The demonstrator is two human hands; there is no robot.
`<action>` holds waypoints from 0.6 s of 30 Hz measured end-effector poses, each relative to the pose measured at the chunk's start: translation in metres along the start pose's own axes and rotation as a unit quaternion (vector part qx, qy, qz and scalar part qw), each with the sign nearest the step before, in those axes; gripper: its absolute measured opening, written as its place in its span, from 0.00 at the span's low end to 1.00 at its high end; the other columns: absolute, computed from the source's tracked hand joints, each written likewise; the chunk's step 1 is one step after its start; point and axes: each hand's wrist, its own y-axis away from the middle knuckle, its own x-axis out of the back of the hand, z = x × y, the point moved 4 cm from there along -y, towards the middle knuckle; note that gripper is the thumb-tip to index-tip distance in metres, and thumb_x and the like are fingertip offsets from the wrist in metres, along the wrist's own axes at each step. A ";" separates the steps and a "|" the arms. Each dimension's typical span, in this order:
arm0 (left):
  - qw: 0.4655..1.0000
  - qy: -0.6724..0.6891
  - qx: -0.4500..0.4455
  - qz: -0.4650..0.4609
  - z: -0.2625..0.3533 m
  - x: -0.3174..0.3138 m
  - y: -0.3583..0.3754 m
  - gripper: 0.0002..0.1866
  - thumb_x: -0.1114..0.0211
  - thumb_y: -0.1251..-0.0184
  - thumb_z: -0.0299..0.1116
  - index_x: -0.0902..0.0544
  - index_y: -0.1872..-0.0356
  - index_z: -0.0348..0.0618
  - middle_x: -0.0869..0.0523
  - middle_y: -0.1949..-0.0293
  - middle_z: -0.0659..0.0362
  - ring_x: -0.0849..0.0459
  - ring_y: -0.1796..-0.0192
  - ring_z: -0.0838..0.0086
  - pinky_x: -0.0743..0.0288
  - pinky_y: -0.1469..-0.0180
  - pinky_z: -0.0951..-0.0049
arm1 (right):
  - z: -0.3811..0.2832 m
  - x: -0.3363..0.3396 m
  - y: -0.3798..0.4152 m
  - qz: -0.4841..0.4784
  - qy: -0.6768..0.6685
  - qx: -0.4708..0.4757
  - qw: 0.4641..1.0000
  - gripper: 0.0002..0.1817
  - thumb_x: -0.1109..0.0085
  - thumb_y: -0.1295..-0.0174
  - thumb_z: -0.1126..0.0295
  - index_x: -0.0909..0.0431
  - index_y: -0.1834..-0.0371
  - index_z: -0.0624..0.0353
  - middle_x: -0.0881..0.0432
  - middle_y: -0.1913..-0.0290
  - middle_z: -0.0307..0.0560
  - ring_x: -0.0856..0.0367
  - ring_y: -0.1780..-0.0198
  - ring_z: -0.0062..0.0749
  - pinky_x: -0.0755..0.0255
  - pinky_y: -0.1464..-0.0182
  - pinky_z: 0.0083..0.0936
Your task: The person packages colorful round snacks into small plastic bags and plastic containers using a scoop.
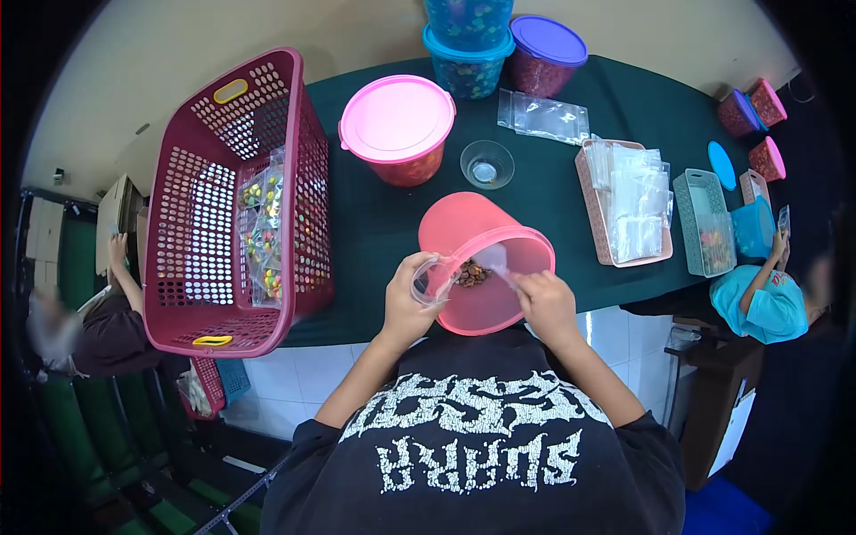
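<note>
A pink plastic tub point(459, 217) lies tipped toward me, with small brown and coloured pieces point(473, 274) at its bottom. My left hand point(408, 301) is wrapped round a small clear cup point(431, 280) at the tub's left rim. Inside the mouth of the tub is a translucent scoop point(495, 259), its handle gripped by my right hand point(547, 308). A clear glass bowl point(488, 165) stands just behind the tub. To its left is a tub with a pink lid point(398, 119).
A large maroon basket point(308, 178) with filled packets point(263, 236) stands at left. Plastic bags point(637, 196) fill a pink tray point(596, 209) at right. Blue point(468, 67) and purple-lidded point(548, 53) tubs stand behind. Other people point(762, 299) work at both sides.
</note>
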 end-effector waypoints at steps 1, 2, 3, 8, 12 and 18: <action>1.000 0.002 -0.001 -0.003 -0.002 -0.002 0.001 0.25 0.30 0.47 0.20 0.28 0.47 0.38 0.19 0.52 0.54 0.19 0.48 0.71 0.28 0.43 0.71 | 0.002 -0.002 0.001 0.001 0.002 -0.003 1.000 0.10 0.39 0.46 0.69 0.17 0.60 0.53 0.19 0.74 0.40 0.22 0.68 0.36 0.31 0.66 0.33; 1.000 0.008 -0.001 -0.004 -0.005 -0.003 0.002 0.25 0.30 0.47 0.21 0.28 0.47 0.38 0.19 0.53 0.55 0.19 0.48 0.71 0.28 0.43 0.71 | 0.007 -0.007 0.001 0.005 0.025 -0.047 0.999 0.08 0.40 0.45 0.68 0.18 0.63 0.53 0.19 0.75 0.42 0.21 0.70 0.38 0.30 0.67 0.35; 1.000 0.014 -0.001 -0.005 -0.006 -0.004 0.002 0.25 0.30 0.47 0.22 0.28 0.47 0.37 0.19 0.53 0.55 0.19 0.49 0.71 0.28 0.43 0.71 | 0.010 -0.009 0.002 0.008 0.046 -0.091 0.995 0.06 0.40 0.43 0.68 0.18 0.65 0.54 0.19 0.76 0.45 0.19 0.72 0.40 0.29 0.68 0.36; 1.000 0.013 0.011 0.001 -0.001 -0.003 0.001 0.25 0.29 0.46 0.22 0.28 0.46 0.37 0.21 0.54 0.56 0.20 0.50 0.73 0.29 0.43 0.72 | -0.001 -0.029 0.015 -0.143 0.021 -0.174 0.974 0.09 0.43 0.41 0.64 0.21 0.65 0.58 0.19 0.77 0.51 0.18 0.75 0.47 0.26 0.69 0.42; 0.998 0.059 0.030 0.001 -0.008 -0.003 0.005 0.26 0.29 0.46 0.22 0.29 0.45 0.38 0.22 0.54 0.57 0.22 0.49 0.74 0.30 0.43 0.72 | -0.008 -0.045 0.022 -0.184 -0.174 -0.192 0.948 0.12 0.45 0.38 0.63 0.23 0.60 0.62 0.17 0.73 0.56 0.17 0.72 0.49 0.25 0.66 0.41; 0.998 0.050 0.041 0.003 -0.011 0.000 0.009 0.26 0.30 0.46 0.22 0.29 0.46 0.38 0.22 0.54 0.58 0.22 0.50 0.75 0.30 0.44 0.73 | -0.014 -0.070 0.018 -0.207 -0.521 -0.264 0.785 0.13 0.51 0.30 0.64 0.25 0.53 0.63 0.15 0.67 0.44 0.19 0.69 0.23 0.27 0.64 0.24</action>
